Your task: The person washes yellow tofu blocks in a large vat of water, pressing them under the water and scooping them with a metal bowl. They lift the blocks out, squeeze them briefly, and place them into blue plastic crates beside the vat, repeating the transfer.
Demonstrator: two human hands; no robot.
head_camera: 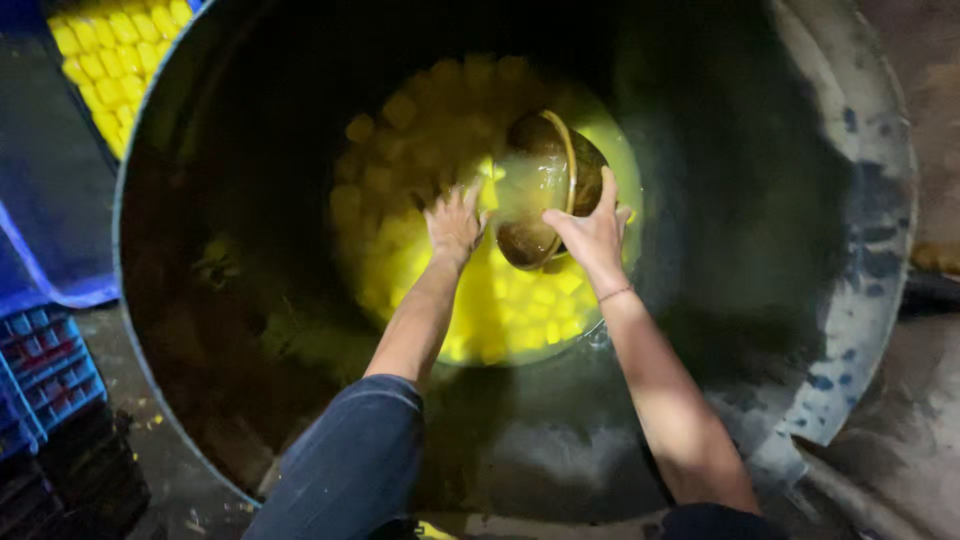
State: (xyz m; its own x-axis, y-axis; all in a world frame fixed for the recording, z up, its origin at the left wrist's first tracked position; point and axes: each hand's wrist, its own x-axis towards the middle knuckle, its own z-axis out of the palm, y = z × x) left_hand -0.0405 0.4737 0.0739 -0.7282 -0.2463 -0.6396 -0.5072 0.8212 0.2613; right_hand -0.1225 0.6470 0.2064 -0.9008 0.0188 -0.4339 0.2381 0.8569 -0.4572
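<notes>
I look down into a large dark round vat [250, 330]. At its bottom lies bright yellow liquid [530, 310] with several yellow cubes floating in it. My right hand [592, 232] grips the rim of a round brownish bowl [545, 185], tilted on its side with yellow liquid in it. My left hand [455, 225] reaches down beside the bowl, fingers spread over the cubes. Its fingertips are close to the bowl's left edge. A thin band sits on my right wrist.
A blue crate [110, 70] holding several yellow cubes stands at the top left outside the vat. Stacked blue and dark plastic crates [45, 380] sit at the lower left on a dirty floor. The vat's worn grey rim [880, 230] curves along the right.
</notes>
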